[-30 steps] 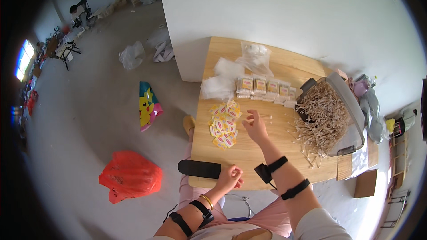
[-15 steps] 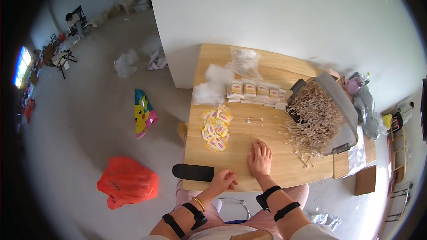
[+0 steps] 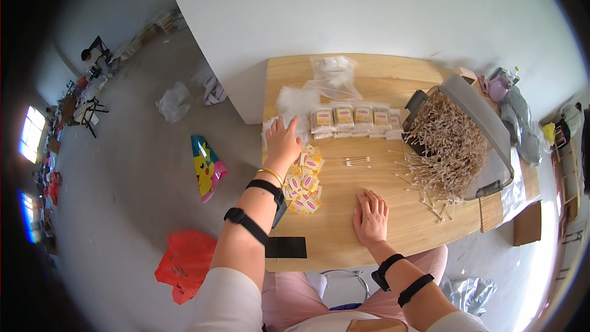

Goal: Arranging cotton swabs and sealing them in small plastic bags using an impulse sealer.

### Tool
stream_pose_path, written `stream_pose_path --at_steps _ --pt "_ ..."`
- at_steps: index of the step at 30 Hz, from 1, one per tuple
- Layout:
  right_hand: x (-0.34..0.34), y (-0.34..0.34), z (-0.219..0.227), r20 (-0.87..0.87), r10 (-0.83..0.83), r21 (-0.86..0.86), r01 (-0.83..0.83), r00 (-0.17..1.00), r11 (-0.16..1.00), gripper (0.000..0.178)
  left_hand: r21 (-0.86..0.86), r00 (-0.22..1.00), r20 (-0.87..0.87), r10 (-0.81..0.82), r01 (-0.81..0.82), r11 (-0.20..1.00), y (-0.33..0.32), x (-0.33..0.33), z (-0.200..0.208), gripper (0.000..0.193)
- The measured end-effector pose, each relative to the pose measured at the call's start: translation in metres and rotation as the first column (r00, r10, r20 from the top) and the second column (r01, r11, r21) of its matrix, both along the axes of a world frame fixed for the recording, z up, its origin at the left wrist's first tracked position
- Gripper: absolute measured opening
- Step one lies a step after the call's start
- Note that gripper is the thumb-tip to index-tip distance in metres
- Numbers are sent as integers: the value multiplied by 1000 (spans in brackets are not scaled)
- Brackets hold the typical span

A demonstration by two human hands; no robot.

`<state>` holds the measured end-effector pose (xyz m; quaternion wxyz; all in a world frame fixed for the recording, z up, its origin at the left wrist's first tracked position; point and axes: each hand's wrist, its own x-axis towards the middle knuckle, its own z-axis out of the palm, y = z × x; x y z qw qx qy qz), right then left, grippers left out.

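Observation:
My left hand (image 3: 283, 142) is stretched out with its fingers apart over a stack of clear plastic bags (image 3: 297, 99) on the table's left side; whether the fingertips touch the bags I cannot tell. Just under that wrist lies a pile of small yellow-and-white printed cards (image 3: 305, 192), partly covered by the arm. My right hand (image 3: 371, 220) rests flat and empty on the wood. Beyond it is a small group of cotton swabs (image 3: 357, 161). Filled packs of cotton swabs (image 3: 362, 117) stand in a row behind.
A grey plastic bin (image 3: 470, 106) lies tipped at the right, loose cotton swabs (image 3: 447, 147) spilling from it. A clear bag with white contents (image 3: 335, 74) lies at the back. A black strip (image 3: 286, 248) is at the front left edge. A red bag (image 3: 187, 264) sits on the floor.
My left hand has moved from the table's front edge forward to the plastic bags, and its fingers have spread. The right hand stays flat on the table. The view has shifted slightly.

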<state>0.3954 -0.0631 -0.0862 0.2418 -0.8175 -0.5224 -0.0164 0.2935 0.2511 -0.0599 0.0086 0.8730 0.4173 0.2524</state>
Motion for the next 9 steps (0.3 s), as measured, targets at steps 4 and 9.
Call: stream_pose_path --at_steps 4,9 --pt "1 -3 1 2 -9 -17 9 1000 1000 48 -4 986 -138 93 -94 996 15 11 7 54" --pt "2 -3 2 -30 -1 -17 0 1000 1000 50 -292 840 -535 -90 -85 953 20 11 38 54"
